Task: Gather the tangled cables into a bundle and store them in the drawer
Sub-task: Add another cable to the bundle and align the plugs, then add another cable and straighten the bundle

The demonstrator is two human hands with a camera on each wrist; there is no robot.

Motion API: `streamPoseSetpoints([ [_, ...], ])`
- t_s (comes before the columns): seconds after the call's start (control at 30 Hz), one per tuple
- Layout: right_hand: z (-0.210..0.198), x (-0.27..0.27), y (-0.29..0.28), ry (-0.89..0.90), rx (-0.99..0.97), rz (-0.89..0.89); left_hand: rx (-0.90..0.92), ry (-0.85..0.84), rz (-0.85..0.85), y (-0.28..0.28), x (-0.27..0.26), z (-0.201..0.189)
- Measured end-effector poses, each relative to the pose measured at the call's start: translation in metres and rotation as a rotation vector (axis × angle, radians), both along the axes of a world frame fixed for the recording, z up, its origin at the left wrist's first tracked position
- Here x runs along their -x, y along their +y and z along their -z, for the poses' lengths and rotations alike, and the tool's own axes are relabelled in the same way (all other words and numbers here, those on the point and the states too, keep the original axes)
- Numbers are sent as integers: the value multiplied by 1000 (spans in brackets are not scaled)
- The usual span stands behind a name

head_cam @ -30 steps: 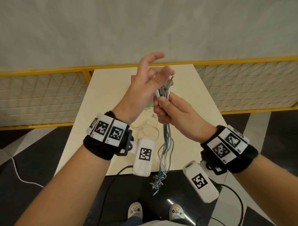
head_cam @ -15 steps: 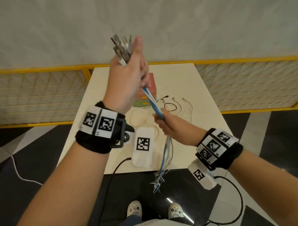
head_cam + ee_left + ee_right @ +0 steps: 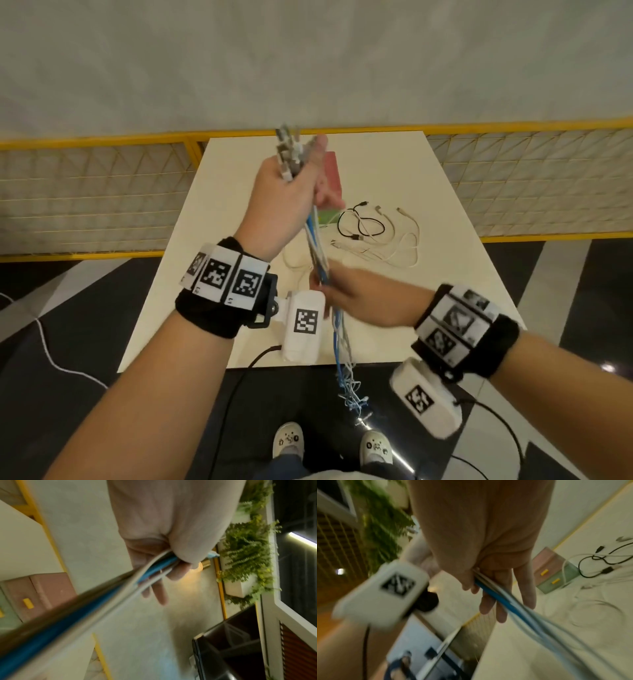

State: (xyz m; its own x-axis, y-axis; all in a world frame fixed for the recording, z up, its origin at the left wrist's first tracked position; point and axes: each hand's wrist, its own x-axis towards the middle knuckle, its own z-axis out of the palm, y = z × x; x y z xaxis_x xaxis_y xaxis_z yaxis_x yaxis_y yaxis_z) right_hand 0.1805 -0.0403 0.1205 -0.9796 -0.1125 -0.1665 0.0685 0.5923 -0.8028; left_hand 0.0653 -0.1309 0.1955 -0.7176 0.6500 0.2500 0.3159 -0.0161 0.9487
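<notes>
Cable bundle [image 3: 317, 245] held in the air over the table [image 3: 445, 212], centre of the head view. Long axis near vertical, slightly tilted: plug ends point up at upper centre, loose ends hang past the table's near edge. Left hand [image 3: 286, 202] fisted round the top, plugs sticking out above it. Right hand [image 3: 356, 296] grips the bundle lower down, fingers curled round it. Black cable [image 3: 359, 224] and white cables [image 3: 407, 246] lie loose on the table right of centre, beside the drawer box [image 3: 334, 171].
</notes>
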Motion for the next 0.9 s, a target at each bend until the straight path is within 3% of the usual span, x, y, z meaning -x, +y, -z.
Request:
streamPoseSetpoints([
  [0.17, 48, -8, 1, -271, -136, -13, -152, -217, -201, -13, 27, 7],
  [0.37, 70, 25, 39, -421, -264, -120, 56, -303, -167, -17, 35, 24],
  [0.5, 89, 56, 67, -346, -407, 64, 132, -350, -129, -18, 40, 41],
  [0.63, 118, 86, 78, -248, -386, 374, 218, -349, -173, -17, 50, 64],
  [0.7, 128, 101, 79, -243, -383, 445, 227, -384, -195, -15, 56, 73],
  [0.9, 145, 139, 75, -480, -688, 215, 216, -497, -257, -7, 71, 89],
])
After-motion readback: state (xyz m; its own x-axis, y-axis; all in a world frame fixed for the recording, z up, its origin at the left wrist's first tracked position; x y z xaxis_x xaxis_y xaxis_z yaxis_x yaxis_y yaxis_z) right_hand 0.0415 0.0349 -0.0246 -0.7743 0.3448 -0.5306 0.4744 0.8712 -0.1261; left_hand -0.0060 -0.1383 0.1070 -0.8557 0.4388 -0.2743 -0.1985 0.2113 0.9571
